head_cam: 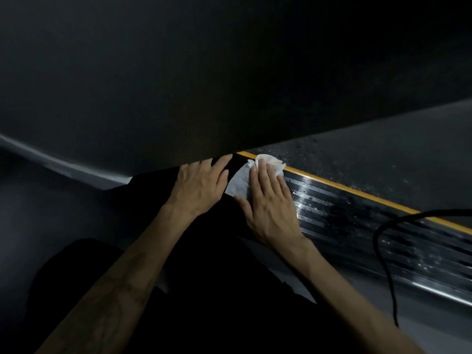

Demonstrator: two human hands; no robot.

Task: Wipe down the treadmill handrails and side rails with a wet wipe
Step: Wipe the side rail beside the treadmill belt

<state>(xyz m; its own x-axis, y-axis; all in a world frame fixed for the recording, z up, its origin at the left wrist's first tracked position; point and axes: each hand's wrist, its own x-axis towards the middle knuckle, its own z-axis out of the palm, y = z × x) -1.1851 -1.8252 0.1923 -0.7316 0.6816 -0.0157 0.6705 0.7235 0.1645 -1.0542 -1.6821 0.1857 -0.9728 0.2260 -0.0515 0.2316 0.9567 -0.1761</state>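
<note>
A ribbed, shiny side rail (357, 221) with a yellow stripe runs from the middle of the view down to the right, wet with droplets. A crumpled white wet wipe (241, 181) lies at its upper end. My right hand (270, 200) presses flat on the wipe with straight fingers. My left hand (201, 186) rests flat beside it on a dark surface, fingertips tucked under the big dark treadmill body (178, 85) overhead.
The grey running belt (383, 154) lies beyond the yellow stripe. A thin black cord (383, 251) loops across the rail at the right. My dark-clothed legs (204, 290) fill the lower middle. Grey floor shows at left and lower right.
</note>
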